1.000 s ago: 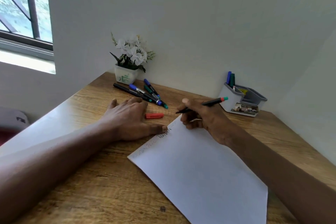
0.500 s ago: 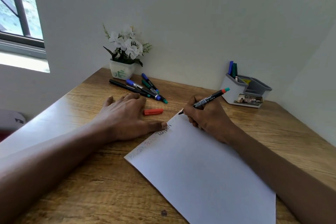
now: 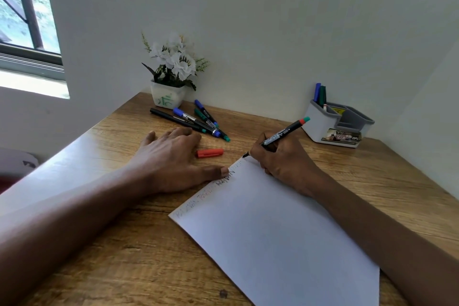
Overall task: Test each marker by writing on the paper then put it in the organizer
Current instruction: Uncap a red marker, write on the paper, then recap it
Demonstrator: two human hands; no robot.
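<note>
My right hand (image 3: 283, 159) grips a black marker (image 3: 285, 131) with a red and teal end, its tip touching the far corner of the white paper (image 3: 273, 236). Faint scribbles run along the paper's left edge. My left hand (image 3: 171, 159) lies flat on the desk, its thumb pressing the paper's edge. A loose red cap (image 3: 210, 152) lies just beyond that thumb. Several capped markers (image 3: 196, 120), blue, green and black, lie in a pile behind my left hand. The grey and white organizer (image 3: 340, 124) stands at the back right with a blue and a green marker upright in it.
A white pot of artificial white flowers (image 3: 171, 74) stands at the back left corner against the wall. The wooden desk (image 3: 387, 181) meets walls behind and on the right. A window is at the upper left.
My right hand has lowered the marker from above the paper until its tip touches the paper's far corner. My left hand has stayed in place on the paper's edge.
</note>
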